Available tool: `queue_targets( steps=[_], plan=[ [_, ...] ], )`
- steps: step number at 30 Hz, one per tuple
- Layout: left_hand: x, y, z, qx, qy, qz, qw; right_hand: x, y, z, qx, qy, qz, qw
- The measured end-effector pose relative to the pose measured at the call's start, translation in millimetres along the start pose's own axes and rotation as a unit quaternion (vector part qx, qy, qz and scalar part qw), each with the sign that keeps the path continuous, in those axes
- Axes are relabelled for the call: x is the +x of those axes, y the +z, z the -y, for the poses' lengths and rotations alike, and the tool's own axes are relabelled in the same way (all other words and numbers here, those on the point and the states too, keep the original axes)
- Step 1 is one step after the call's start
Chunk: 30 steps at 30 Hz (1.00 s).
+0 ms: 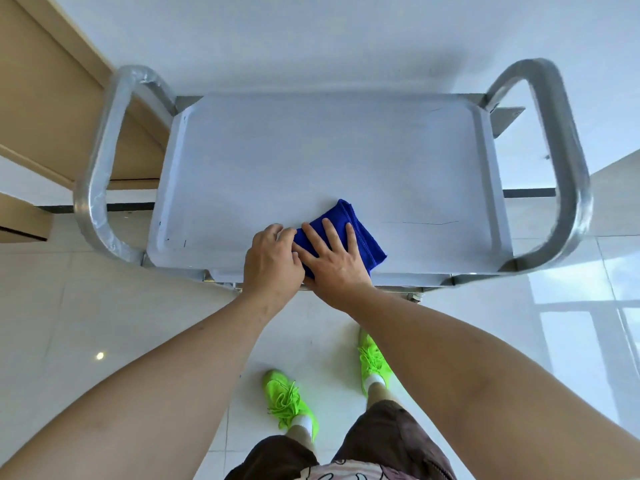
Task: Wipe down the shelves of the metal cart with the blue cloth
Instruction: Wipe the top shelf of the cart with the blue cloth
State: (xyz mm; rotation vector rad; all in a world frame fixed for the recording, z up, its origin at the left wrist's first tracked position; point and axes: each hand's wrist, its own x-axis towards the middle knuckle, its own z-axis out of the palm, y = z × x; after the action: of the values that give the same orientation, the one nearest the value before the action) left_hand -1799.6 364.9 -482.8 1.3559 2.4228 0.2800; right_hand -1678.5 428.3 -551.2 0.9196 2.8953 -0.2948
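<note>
Two hands are working one cloth, and I am logging the scene from my remote seat as follows.

Item: folded deep-blue microfibre cloth [349, 233], lying flat on the top shelf, lower centre of the frame, close to the near rim.

Item: right hand [334, 259], pressing down on the cloth with fingers straight and spread apart, palm flat.

Item: left hand [273, 259], sitting just left of the right hand at the cloth's left edge; its fingers are curling over that edge and seem to be pinching it, though the fingertips are partly hidden.

Item: pale grey sheet-metal top shelf [311, 161] of the cart, a shallow tray with a raised rim, filling the middle of the frame. A thin dark line is showing on it to the right of the cloth, and small dark specks are sitting near its left rim.

Item: two looped tubular metal handles, one at the left [100, 174] and one at the right [568, 161] of the frame.

Item: glossy white tiled floor [104, 323] along the bottom, with bright green shoes [287, 400] on it.

Progress, as I am judging it: the wiping looks barely begun. The cloth is covering only a small patch by the near edge, most of the top shelf appears untouched, and any lower shelves are hidden beneath it, so they are remaining to be done.
</note>
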Motion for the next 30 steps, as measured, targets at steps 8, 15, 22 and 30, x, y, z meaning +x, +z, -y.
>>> queue_targets(
  steps=[8, 15, 22, 30],
  plan=[
    [22.5, 20.6, -66.3, -0.004, 0.055, 0.012, 0.998, -32.2, -10.5, -60.8, 0.012, 0.042, -0.003, 0.999],
    [35.0, 37.7, -113.5, 0.009, 0.091, 0.041, 0.995, -59.9, -16.2, -127.9, 0.015, 0.074, 0.009, 0.997],
    [45.1, 55.3, -157.4, 0.021, 0.121, 0.066, 0.990, -80.9, -23.5, -174.2, 0.016, 0.114, 0.014, 0.993],
    [58.2, 67.4, -185.4, 0.048, 0.127, 0.089, 0.987, -102.7, -31.9, -219.0, 0.042, 0.164, 0.021, 0.985]
  ],
)
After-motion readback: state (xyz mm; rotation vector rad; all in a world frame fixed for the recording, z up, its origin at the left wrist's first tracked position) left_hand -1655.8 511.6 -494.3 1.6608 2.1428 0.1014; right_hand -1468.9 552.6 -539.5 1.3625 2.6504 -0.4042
